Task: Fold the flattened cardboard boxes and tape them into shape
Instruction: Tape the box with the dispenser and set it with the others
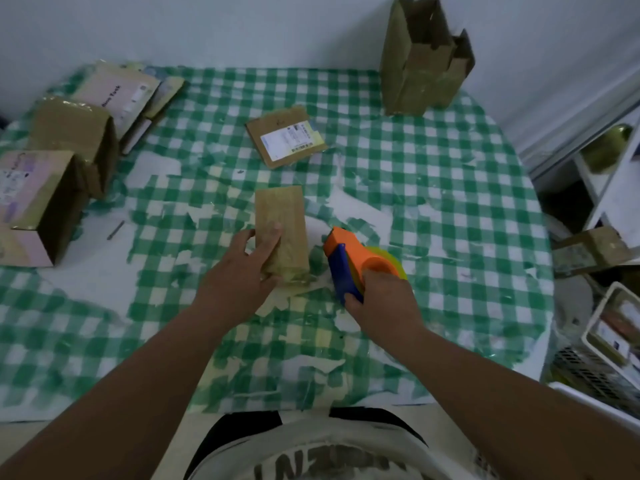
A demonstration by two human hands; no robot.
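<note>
Centrally, small box (281,230) lengthwise away, left hand (242,271) gripping

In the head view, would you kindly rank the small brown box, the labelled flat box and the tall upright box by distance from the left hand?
1. small brown box, under the left hand.
2. labelled flat box, mid-table.
3. tall upright box, far right edge.

Setting. A counter (450,188) under a green-and-white checked cloth (221,98), its print worn away to white in patches, fills the middle. Pale, bare wall (207,26) runs from ten to two o'clock. At three o'clock stands a white shelf unit (620,188); at four o'clock, white baskets (595,327) crowd beside the counter. Light is dim and even.
</note>
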